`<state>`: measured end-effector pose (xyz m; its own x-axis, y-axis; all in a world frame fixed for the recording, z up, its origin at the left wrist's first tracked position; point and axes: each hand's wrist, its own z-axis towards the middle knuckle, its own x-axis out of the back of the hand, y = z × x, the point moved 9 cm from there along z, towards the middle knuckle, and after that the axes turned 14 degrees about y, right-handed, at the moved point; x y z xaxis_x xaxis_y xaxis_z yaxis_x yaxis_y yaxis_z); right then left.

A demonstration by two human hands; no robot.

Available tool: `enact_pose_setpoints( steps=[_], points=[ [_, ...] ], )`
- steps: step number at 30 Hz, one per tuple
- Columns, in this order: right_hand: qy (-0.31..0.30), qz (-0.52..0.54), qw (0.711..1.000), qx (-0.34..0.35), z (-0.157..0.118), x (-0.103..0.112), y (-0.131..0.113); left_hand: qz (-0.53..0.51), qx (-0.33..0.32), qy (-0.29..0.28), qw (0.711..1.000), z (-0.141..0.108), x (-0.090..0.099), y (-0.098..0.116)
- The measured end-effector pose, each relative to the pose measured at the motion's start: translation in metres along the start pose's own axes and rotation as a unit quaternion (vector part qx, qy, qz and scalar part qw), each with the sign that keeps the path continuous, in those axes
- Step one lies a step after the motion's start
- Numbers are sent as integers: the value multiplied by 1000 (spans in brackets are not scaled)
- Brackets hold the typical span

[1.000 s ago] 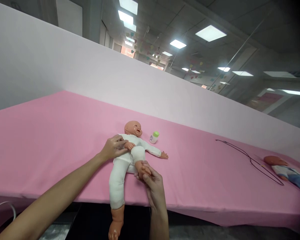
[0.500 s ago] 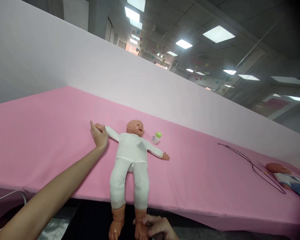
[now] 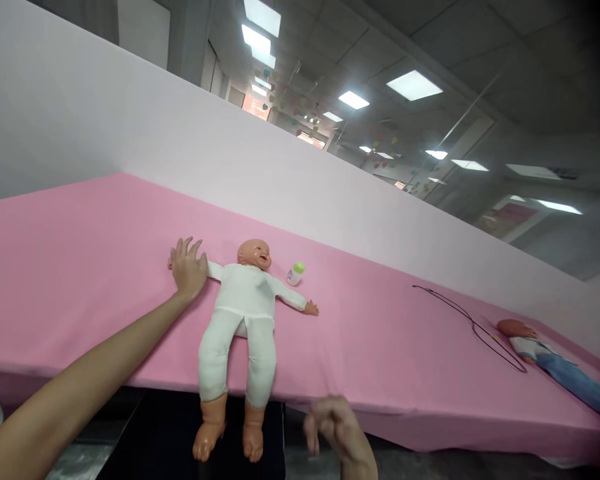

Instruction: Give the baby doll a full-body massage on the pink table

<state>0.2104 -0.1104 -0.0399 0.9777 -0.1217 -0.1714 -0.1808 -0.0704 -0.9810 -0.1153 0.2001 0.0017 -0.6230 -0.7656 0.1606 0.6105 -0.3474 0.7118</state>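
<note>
Laying its palm side down with the fingers fanned, the left hand (image 3: pixel 189 268) covered the wrist of the baby doll's right arm (image 3: pixel 215 269); its fingers were extended and spread, not clamped; the doll's small hand showed past the far side; how firmly the palm pressed could not be told. The right hand (image 3: pixel 334 425) was blurred at the front edge of the table, well apart from the other hand; its fingers were loosely bent, with nothing seen in them; it was clear of the doll's feet. The baby doll (image 3: pixel 245 290), in white top and trousers, lay on its back on the pink tablecloth (image 3: pixel 360 340), legs extended, feet past the edge and in front of a dark panel (image 3: pixel 140 433).

Handling judgement: light, flat contact at the wrist seemed better than a pinch; the arm was best guided along the cloth from the shoulder, without twisting; with the feet overhanging, the trunk probably wanted steadying against a slide.

Farther out: a green-capped baby bottle (image 3: pixel 295 273) stood or leaned near the doll's head, which was unclear, and wanted keeping clear of the left arm; a looped black cord (image 3: pixel 473 323) and a second doll (image 3: pixel 555 363) in blue trousers lay well to the right; a white partition (image 3: pixel 300 193) ran behind.
</note>
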Motion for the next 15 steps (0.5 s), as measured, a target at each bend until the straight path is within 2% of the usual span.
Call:
enact_pose_setpoints(
  steps=[1,2,3,6,9,13,15],
  points=[
    [71,24,997,14,14,9,-14,-13,-27,-22,999,-3,-6,14],
    [113,35,993,13,29,12,-23,-17,-48,-52,997,-6,-13,29],
    [130,39,991,5,45,10,-29,-10,-61,-92,994,-11,-23,44],
    [132,72,988,-30,96,-8,-34,63,-39,-234,970,-27,-58,73],
    [117,99,986,-67,139,-28,-24,119,34,-344,931,-46,-82,83],
    [123,112,983,-81,172,-48,-11,125,49,-371,919,-55,-91,88],
    [124,106,986,-38,181,-58,-13,112,61,-383,915,-57,-90,85]
  ],
)
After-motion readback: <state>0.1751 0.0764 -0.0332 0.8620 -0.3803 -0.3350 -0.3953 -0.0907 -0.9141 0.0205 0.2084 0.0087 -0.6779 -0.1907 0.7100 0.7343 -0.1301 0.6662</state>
